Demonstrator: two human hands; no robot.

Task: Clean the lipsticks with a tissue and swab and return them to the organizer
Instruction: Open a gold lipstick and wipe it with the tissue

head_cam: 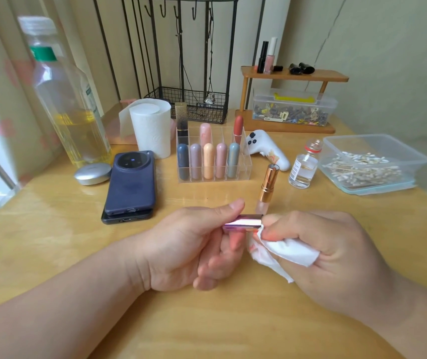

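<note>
My left hand (194, 244) grips a shiny pink-purple lipstick tube (243, 222), held sideways above the table. My right hand (318, 250) pinches a white tissue (284, 251) with orange-red smears, and its fingertip presses the tissue against the tube's right end. Just behind stands an open lipstick base (268, 189) with a gold collar, upright on the table. The clear acrylic organizer (246, 161) holds several pastel lipsticks in its front row, plus a black-gold one, a pink one and a red one behind. A plastic tub of cotton swabs (367, 164) sits at the right.
Two stacked phones (130, 185) and a silver pebble-shaped case (92, 173) lie left. An oil bottle (70, 99), tissue roll (151, 128), white controller (268, 151), small glass liquid bottle (304, 165), wire rack (194, 104) and wooden shelf (295, 75) stand behind.
</note>
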